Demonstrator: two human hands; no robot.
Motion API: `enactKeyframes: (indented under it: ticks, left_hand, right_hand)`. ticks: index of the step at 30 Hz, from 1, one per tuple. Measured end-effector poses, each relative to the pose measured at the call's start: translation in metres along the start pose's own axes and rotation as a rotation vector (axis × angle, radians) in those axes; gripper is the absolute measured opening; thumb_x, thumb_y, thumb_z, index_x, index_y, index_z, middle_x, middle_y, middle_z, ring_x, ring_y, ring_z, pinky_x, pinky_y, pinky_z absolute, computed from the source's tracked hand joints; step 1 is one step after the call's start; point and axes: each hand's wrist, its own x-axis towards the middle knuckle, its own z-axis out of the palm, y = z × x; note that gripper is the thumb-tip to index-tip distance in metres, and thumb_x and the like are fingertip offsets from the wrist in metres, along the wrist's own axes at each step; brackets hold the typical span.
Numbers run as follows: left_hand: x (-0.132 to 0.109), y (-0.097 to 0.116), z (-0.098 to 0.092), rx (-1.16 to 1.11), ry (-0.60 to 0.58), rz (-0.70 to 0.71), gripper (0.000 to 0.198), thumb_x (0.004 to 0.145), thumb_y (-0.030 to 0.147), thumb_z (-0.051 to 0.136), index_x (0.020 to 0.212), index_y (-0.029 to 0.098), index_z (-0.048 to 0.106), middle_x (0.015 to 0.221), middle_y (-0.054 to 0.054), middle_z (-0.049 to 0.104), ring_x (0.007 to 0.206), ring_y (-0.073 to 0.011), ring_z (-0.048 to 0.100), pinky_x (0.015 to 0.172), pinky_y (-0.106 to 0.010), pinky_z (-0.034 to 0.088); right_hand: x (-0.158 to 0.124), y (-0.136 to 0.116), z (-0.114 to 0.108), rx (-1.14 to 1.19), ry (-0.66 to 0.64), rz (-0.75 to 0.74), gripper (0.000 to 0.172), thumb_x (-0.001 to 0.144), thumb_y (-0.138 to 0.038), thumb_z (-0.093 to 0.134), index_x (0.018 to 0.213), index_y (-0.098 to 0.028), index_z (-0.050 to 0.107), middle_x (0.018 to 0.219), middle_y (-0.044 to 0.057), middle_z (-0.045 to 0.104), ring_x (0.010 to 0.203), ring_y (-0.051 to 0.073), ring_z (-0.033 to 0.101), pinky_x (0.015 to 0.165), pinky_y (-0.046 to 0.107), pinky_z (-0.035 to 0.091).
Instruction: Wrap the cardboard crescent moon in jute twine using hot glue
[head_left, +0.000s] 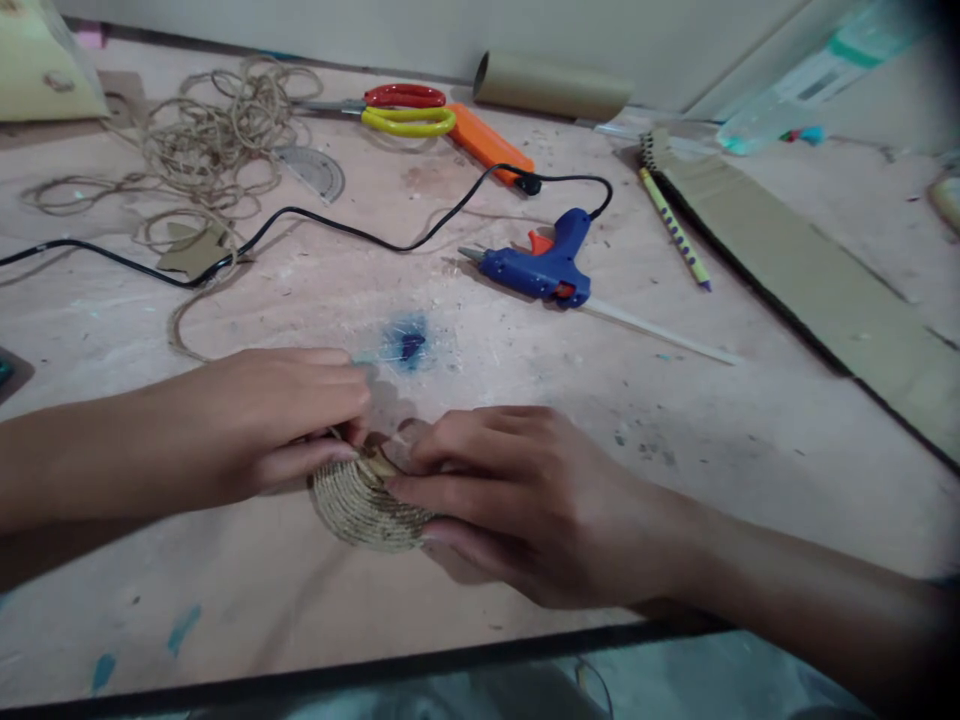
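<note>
A round cardboard piece covered in coiled twine (367,510) is held low over the front of the table, between both hands. My left hand (300,415) pinches the twine at the disc's upper left edge, the strand itself mostly hidden under the fingers. From that hand the loose twine (180,325) runs back to a tangled heap (217,140). My right hand (510,500) grips the disc's right side, thumb below and fingers over the top. A strip of bare cardboard shows between the hands.
A blue glue gun (540,265) with a glue stick lies beyond the hands, its black cord (360,230) crossing the table. Farther back are scissors (409,122), an orange cutter (487,145), a protractor (315,172) and a cardboard tube (551,88). A crayon (675,230) and cardboard strip (810,270) lie right.
</note>
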Motion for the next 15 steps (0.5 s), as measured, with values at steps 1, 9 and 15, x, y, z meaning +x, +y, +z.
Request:
enactKeyframes:
  ticks: [1, 9, 15]
  left_hand:
    - [0.0002, 0.0004, -0.0007, -0.003, 0.003, -0.003, 0.026, 0.118, 0.028, 0.054, 0.093, 0.024, 0.060, 0.086, 0.002, 0.064, 0.078, -0.0185, 0.057, 0.072, -0.031, 0.041]
    - [0.0008, 0.0055, -0.0047, 0.016, -0.030, 0.017, 0.031, 0.120, 0.032, 0.053, 0.091, 0.023, 0.062, 0.087, 0.001, 0.064, 0.080, -0.0192, 0.056, 0.073, -0.031, 0.042]
    - [0.0001, 0.0048, -0.0041, 0.023, -0.038, 0.018, 0.034, 0.120, 0.035, 0.052, 0.091, 0.022, 0.062, 0.087, 0.001, 0.064, 0.080, -0.0199, 0.056, 0.073, -0.032, 0.042]
  right_hand:
    - [0.0006, 0.0001, -0.0006, 0.004, -0.005, -0.005, 0.023, 0.118, -0.022, 0.057, 0.134, -0.016, 0.072, 0.121, 0.010, 0.082, 0.110, 0.020, 0.080, 0.092, 0.035, 0.065]
    - [0.0026, 0.0007, -0.0017, 0.033, -0.039, 0.008, 0.025, 0.118, -0.023, 0.056, 0.134, -0.017, 0.073, 0.117, 0.009, 0.081, 0.104, 0.020, 0.079, 0.090, 0.035, 0.063]
    - [0.0013, 0.0030, 0.0040, 0.054, -0.009, -0.009, 0.026, 0.115, -0.025, 0.062, 0.135, -0.011, 0.070, 0.120, 0.012, 0.082, 0.110, 0.023, 0.080, 0.093, 0.038, 0.064]
